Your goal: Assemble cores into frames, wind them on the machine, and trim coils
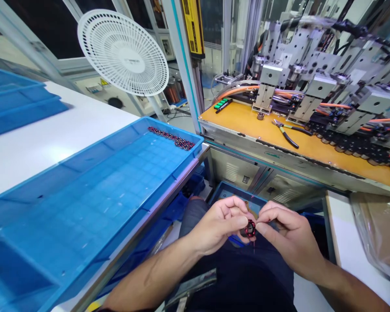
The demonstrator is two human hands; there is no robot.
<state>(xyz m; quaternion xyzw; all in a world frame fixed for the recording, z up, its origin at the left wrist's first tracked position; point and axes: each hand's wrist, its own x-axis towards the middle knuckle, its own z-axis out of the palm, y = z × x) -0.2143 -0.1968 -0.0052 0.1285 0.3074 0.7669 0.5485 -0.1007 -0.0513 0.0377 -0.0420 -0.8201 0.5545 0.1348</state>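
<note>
Above my lap, my left hand (222, 223) is closed on a small motor stator (250, 228), a ring with a black core and red windings. Its thumb presses on the near face, and the fingers curl behind. At the stator's right edge, my right hand (284, 232) has thumb and forefinger pinched together. Whatever lies between those fingertips is too small to make out. A thin dark wire end hangs below the stator. Several similar stators (177, 139) lie in rows at the far end of the blue tray (117, 149) on my left.
A white fan (123, 52) stands behind the tray. Ahead right, an orange bench top (238, 117) carries machine fixtures (318, 86), cutting pliers (286, 132), a marker (223, 106) and one loose stator (260, 116). Stacked blue trays (16, 99) sit far left; a plastic-wrapped box (380, 229) is at right.
</note>
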